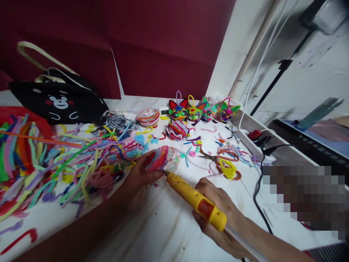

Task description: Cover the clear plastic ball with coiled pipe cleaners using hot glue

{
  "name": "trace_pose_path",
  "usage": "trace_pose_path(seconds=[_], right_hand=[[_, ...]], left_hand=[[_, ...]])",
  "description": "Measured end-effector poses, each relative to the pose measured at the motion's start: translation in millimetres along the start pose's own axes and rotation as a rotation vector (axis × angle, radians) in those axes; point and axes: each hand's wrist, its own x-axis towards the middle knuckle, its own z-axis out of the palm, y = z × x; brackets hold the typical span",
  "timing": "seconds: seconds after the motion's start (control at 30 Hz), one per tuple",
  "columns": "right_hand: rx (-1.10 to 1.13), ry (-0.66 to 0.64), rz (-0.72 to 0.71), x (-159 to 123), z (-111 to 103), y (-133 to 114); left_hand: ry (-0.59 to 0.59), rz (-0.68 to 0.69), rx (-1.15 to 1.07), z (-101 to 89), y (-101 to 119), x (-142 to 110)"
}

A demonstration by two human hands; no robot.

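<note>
Multi-col. ball [165, 159] in LH [141, 173]

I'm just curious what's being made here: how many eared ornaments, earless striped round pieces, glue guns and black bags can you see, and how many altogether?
Eared ornaments: 4
Earless striped round pieces: 3
Glue gun: 1
Black bag: 1
Total: 9

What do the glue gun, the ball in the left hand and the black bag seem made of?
Glue gun: probably hard plastic, smooth, slightly glossy, with a moulded body. Ball: perhaps plastic, see-through where bare; fuzzy strands like pipe cleaners wrap it. Black bag: likely fabric, matte, with a soft, sagging top.
</note>
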Motion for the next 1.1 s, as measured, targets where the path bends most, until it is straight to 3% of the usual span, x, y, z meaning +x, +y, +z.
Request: trace_pose_path(seconds=[0.17, 0.67, 0.87, 1.1], right_hand=[[0.003, -0.016, 0.007, -1.2, -0.3, 1.2], [-0.124, -0.005, 0.030, 6.4, -9.9, -7.4], [-0.059, 0.035, 0.086, 0.7, -5.7, -1.9], [-0.091, 0.090, 0.026, -2.5, 1.7, 1.9]], left_hand=[[-0.037, 0.019, 0.023, 2.2, 1.2, 1.1], [0.018, 0.009, 0.050, 4.4, 2.7, -0.9], [0.035, -0.011, 0.032, 5.5, 4.5, -1.6], [0.021, 0.011, 0.074, 4.8, 3.4, -2.5]])
